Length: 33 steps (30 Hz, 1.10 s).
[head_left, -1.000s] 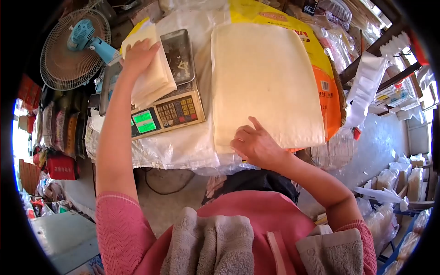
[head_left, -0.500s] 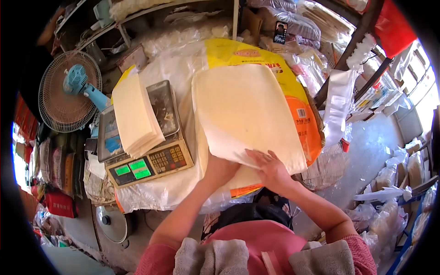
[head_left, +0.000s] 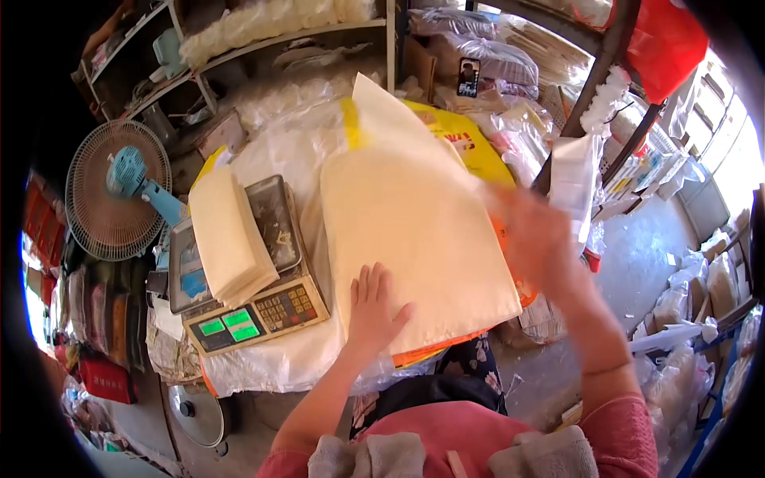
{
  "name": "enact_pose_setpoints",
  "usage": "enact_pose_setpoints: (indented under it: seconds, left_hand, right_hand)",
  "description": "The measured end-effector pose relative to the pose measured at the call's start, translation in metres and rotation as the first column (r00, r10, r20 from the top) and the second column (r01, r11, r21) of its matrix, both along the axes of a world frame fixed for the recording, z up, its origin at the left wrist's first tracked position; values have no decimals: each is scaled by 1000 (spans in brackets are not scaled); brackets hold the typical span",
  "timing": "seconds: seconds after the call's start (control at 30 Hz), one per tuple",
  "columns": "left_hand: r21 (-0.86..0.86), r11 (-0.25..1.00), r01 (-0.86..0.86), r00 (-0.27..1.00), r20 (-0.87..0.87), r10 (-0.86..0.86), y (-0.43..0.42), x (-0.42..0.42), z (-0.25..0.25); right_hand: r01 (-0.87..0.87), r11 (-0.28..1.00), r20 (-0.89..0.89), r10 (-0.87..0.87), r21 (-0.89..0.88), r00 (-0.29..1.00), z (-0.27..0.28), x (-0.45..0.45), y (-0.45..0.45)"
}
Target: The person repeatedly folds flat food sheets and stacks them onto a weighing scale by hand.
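A pile of thin, cream-coloured sheets [head_left: 422, 239] lies on the plastic-covered table in front of me. My left hand [head_left: 374, 309] rests flat on its near left part, fingers spread. At the pile's right edge, my right hand [head_left: 538, 235] is smeared by motion, and its grip does not show. One blurred sheet [head_left: 390, 111] slants up past the pile's far edge, its pointed corner toward the back; whether the right hand touches it I cannot tell. To the left, a folded bundle of similar sheets [head_left: 229, 235] sits on a digital scale [head_left: 259, 319] with lit green displays.
A blue desk fan [head_left: 127, 175] stands left of the scale. Yellow printed sacking [head_left: 470, 147] covers part of the table. A phone [head_left: 468, 77] is propped at the back among plastic-wrapped packs. A dark post [head_left: 594, 80] rises at the right, with bagged goods beyond.
My left hand has gone from gripping the near edge to lying flat on the pile. My right hand has swung right and away from me. A sheet now juts beyond the far edge.
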State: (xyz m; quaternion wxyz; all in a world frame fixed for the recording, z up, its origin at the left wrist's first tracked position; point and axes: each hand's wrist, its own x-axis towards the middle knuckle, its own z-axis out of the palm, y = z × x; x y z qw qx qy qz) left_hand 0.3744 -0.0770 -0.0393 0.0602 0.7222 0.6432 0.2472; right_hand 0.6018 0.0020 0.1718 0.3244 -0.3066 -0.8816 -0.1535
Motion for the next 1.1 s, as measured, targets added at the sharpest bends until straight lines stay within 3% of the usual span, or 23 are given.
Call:
enact_pose_setpoints:
  seconds: [0.03, 0.07, 0.13, 0.17, 0.27, 0.33, 0.37, 0.47, 0.53, 0.6, 0.63, 0.67, 0.77, 0.8, 0.87, 0.9, 0.93, 0.97, 1.0, 1.07, 1.1]
  left_hand:
    - [7, 1000, -2, 997, 73, 2, -2, -3, -5]
    - [-56, 998, 28, 978, 208, -16, -8, -9, -21]
    - [-171, 979, 113, 888, 459, -22, -17, -29, -56]
    - [-95, 989, 113, 902, 428, -62, -17, -35, -45]
    - [136, 982, 134, 928, 331, -173, -25, -44, 9]
    - [293, 944, 151, 939, 257, -230, -26, -55, 31]
    - [270, 903, 333, 907, 168, -385, -26, -66, 23]
    - [208, 912, 353, 766, 495, -409, -31, -68, 20]
    - [106, 933, 344, 609, 731, -307, -34, -75, 17]
    - [1, 937, 350, 410, 899, -154, -35, -84, 15]
    - [-106, 964, 244, 590, 805, -61, -37, -82, 25]
    - [-142, 967, 212, 510, 860, 15, -34, -88, 3]
    - [-157, 985, 66, 377, 918, 121, -32, -86, 11]
    - [-179, 984, -2, 330, 929, 170, -29, -85, 16]
    - [-234, 970, -64, 441, 865, 238, -18, -87, 22]
    - [-263, 958, -110, 467, 837, 284, -12, -83, 27]
    - [-290, 944, -156, 490, 807, 329, -5, -78, 36]
    - [-314, 909, -275, 616, 668, 417, 4, -73, 48]
    - [-221, 909, -355, 671, 616, 412, 10, -66, 48]
    - [-8, 878, -478, 761, 496, 419, 22, -57, 39]
    - [83, 876, -475, 848, 310, 430, 23, -56, 33]
  right_hand:
    - [49, 965, 44, -39, -258, 998, -6, -4, -23]
    - [-223, 952, -195, 182, -211, 964, -31, -4, -30]
    - [-246, 956, 42, 255, -160, 966, -47, -8, -61]
    - [-289, 949, 82, 301, -129, 950, -53, -9, -72]
    - [-268, 886, 98, 327, -378, 940, -86, -6, -92]
    - [-237, 759, 113, 378, -606, 919, -87, 4, -93]
    - [-215, 673, 114, 409, -707, 906, -87, 11, -93]
    - [-463, 324, -302, 440, -825, 846, -74, 46, -61]
    - [-226, 380, -205, 95, -897, 974, -82, 88, -24]
    - [-263, 528, -142, 258, -807, 956, -109, 111, -6]
    - [-291, 588, -101, 334, -755, 937, -115, 114, -4]
    - [-298, 554, -116, 340, -777, 933, -119, 116, -5]
    - [-346, 428, -211, 333, -835, 919, -132, 123, 3]
    - [-404, 310, -380, 137, -861, 915, -140, 122, 3]
    - [-566, 106, -567, -312, -818, 762, -143, 115, -3]
    - [-494, 347, -594, -303, -797, 745, -145, 102, 1]
    - [-199, 354, -312, -298, -914, 902, -156, 105, 20]
    - [-276, 398, -424, -352, -875, 835, -163, 93, 27]
    - [-345, 447, -529, -397, -825, 750, -169, 78, 32]
    - [-170, 476, -419, -486, -863, 767, -194, 66, 51]
    - [-80, 483, -365, -532, -872, 764, -203, 63, 58]
